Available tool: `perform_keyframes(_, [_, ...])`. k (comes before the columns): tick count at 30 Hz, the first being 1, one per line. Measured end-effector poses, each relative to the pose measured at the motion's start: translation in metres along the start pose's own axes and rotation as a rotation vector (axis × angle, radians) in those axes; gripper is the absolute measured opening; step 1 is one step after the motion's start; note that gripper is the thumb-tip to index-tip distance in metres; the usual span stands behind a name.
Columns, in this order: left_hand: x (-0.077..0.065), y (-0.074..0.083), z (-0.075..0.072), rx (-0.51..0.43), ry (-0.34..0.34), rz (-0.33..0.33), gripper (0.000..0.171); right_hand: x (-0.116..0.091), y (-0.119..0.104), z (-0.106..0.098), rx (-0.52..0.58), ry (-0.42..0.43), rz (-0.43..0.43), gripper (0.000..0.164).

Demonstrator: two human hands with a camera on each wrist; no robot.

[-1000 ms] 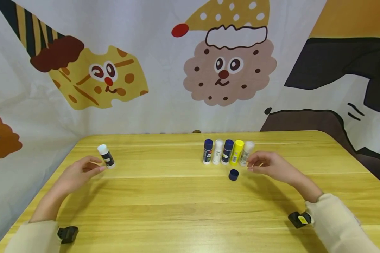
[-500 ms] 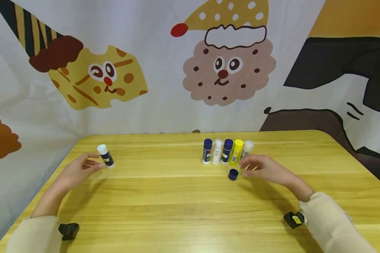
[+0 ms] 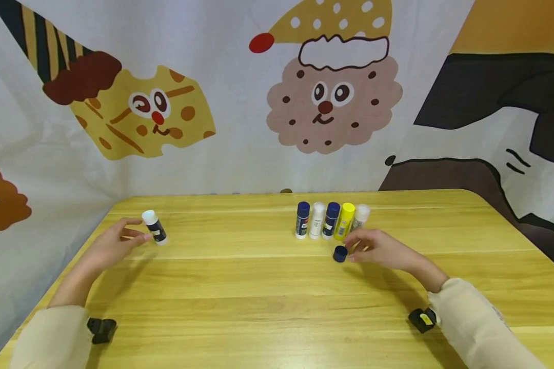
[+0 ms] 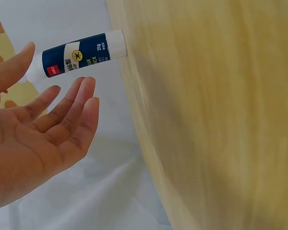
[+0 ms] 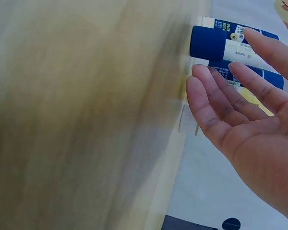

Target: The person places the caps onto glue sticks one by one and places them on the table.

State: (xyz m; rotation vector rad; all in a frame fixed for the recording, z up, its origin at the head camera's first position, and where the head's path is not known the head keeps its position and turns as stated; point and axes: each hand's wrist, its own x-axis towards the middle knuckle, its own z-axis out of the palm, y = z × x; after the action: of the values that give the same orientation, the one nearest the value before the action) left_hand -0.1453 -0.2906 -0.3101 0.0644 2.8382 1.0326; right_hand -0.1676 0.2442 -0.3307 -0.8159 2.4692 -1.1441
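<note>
On the left of the table stands a glue stick (image 3: 154,227), white at both ends with a dark blue label (image 4: 77,53). My left hand (image 3: 113,245) is beside it, thumb and fingers spread, and the left wrist view shows a gap between fingers and stick. A small dark blue cap (image 3: 340,254) sits on the table on the right. My right hand (image 3: 380,249) is right beside this cap with its fingers relaxed and apart; whether a fingertip touches it I cannot tell. In the right wrist view the palm (image 5: 264,143) holds nothing.
Behind the cap stands a row of several glue sticks: a blue one (image 3: 302,220), a white one (image 3: 317,220), another blue one (image 3: 331,220), a yellow one (image 3: 344,221) and a whitish one (image 3: 361,215), partly behind my right hand. A printed cloth (image 3: 240,102) hangs behind the table.
My right hand has moved left, from beside the whitish glue stick to the blue cap. My left hand has barely moved. The glue sticks and the cap stay in place.
</note>
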Motion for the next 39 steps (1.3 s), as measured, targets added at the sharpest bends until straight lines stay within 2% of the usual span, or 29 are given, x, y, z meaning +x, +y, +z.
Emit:
perform_keyframes(8, [0.007, -0.005, 0.0, -0.06, -0.007, -0.008, 0.069, 0.004, 0.004, 0.002, -0.013, -0.008, -0.006, 0.035])
perform_keyframes(24, [0.016, -0.003, -0.001, -0.077, -0.032, -0.03, 0.071, 0.008, 0.001, 0.004, -0.027, -0.026, -0.003, 0.034])
perform_keyframes(39, [0.018, -0.004, -0.001, -0.085, -0.022, 0.014, 0.063, 0.012, 0.0, 0.007, -0.113, 0.007, 0.007, 0.031])
